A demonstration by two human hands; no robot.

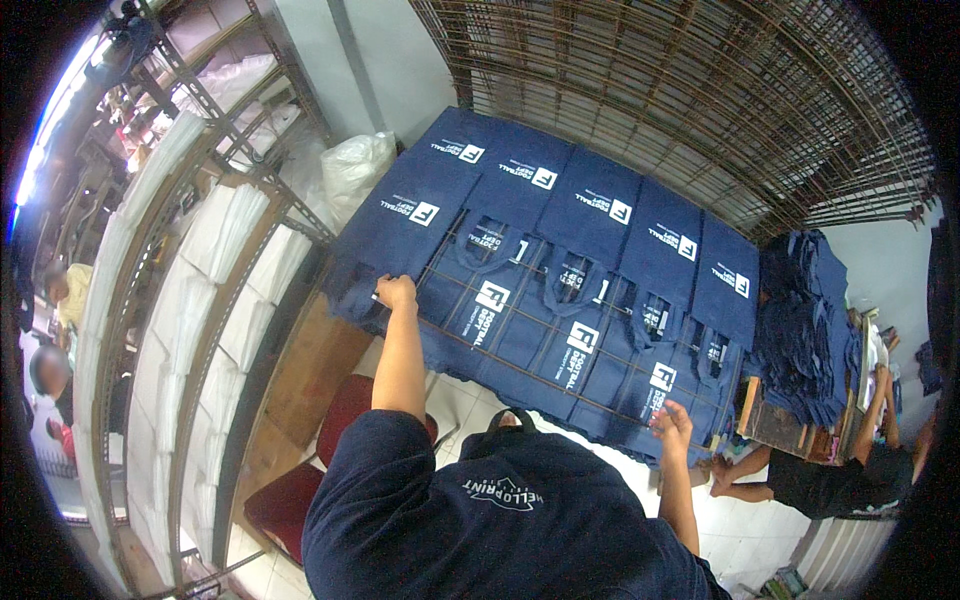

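Note:
Navy tote bags [400,243] with white printing lie in rows over a large table. My left hand [397,292] is closed at the near left, on the handle end of a tote bag; its fingertips are partly hidden. A thin rusty wire rack [520,362] lies across the middle bags, with several printed bags and their handle loops [568,285] showing through it. My right hand [672,425] is beside the rack's near right part, fingers apart and slightly bent, with nothing visible in it. Whether it touches the rack I cannot tell.
Behind the table stands a tall stack of wire racks [680,110]. Piled navy fabric [805,330] is at the right, near another person [840,480]. White stacks [200,290] fill shelving at the left. Red chairs [350,410] and a white plastic sack [358,165] flank the table.

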